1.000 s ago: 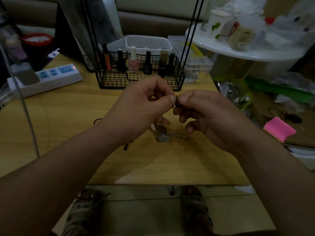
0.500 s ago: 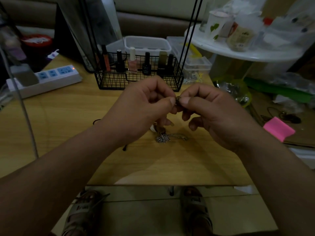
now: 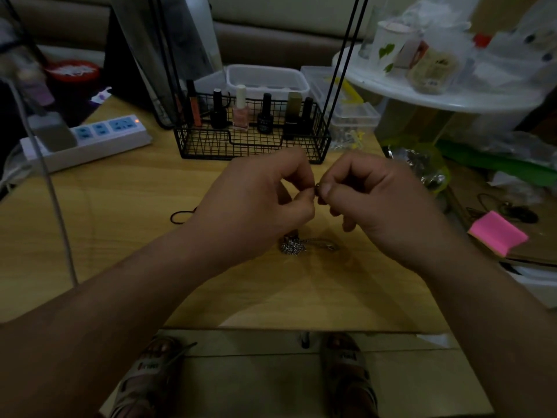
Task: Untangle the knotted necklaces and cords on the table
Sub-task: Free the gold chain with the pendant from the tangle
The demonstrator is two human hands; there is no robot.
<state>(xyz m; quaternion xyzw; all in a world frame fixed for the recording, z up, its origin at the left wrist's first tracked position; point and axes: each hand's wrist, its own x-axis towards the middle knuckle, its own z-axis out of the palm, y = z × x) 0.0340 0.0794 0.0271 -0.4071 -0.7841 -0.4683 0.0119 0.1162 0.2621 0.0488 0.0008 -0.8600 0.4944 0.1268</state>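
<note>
Light wooden table [image 3: 120, 206] carries a black wire basket [image 3: 250, 143] at the back; a bunched silver chain necklace [image 3: 291, 246] lies under the raised hands, a thin black cord loop [image 3: 180, 215] left of it. Left hand [image 3: 256, 206] and right hand [image 3: 376, 203], fingers curled, pinch one tiny dark piece [image 3: 317, 186] between them; too small to identify.

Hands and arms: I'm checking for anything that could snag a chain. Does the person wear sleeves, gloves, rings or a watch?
No. The left hand and right hand are ungloved, and no ring shows on the visible fingers. Both forearms are uncovered to the frame edge: no sleeve, watch or bracelet.
</note>
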